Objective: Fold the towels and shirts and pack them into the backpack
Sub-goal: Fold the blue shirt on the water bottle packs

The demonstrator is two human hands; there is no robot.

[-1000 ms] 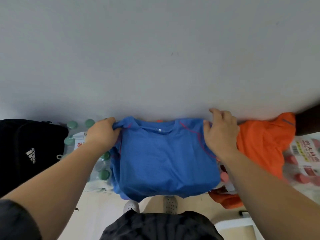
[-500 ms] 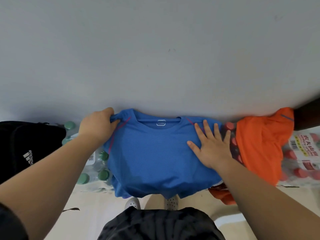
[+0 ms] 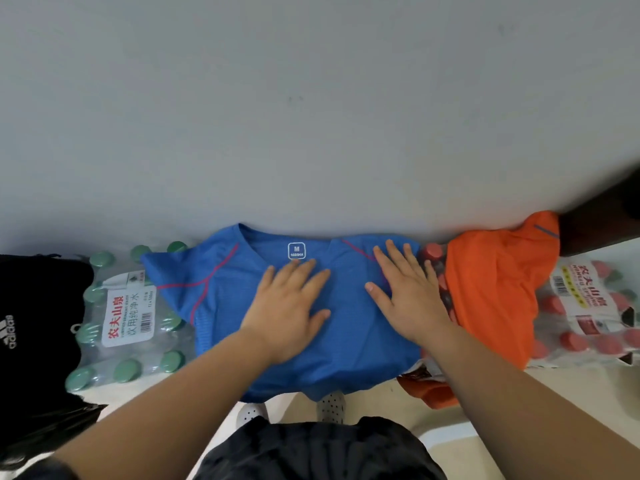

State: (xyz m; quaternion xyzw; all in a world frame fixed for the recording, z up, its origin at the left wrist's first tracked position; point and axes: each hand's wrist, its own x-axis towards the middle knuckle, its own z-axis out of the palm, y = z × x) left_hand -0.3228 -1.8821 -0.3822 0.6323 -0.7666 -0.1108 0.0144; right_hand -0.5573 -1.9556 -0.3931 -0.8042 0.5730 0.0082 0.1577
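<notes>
1. Backpack, black with a white logo, sits at the far left edge, well apart from both hands; nothing shows whether anything is packed in it yet.
2. Green-capped water bottles in a shrink-wrapped pack stand just beside the backpack, and the left sleeve of the blue shirt drapes over their right edge.
3. Blue shirt lies spread face down against the wall, its size tag showing at the collar, its hem hanging over the near edge of whatever supports it; I cannot tell what lies underneath.
4. Left hand lies flat on the shirt just below the collar, its grip open, fingers spread, holding nothing.
5. Right hand lies flat on the right shoulder, grip likewise open, palm pressing the cloth.
6. Judging by its look, the fabric is thin, light and soft, likely a little slippery; it should crease easily but slide off the uneven base, so each side is best pinched at shoulder seam and hem together.
7. Orange shirt lies crumpled just right of the blue one, draped over the red-capped bottles, not yet folded.
</notes>
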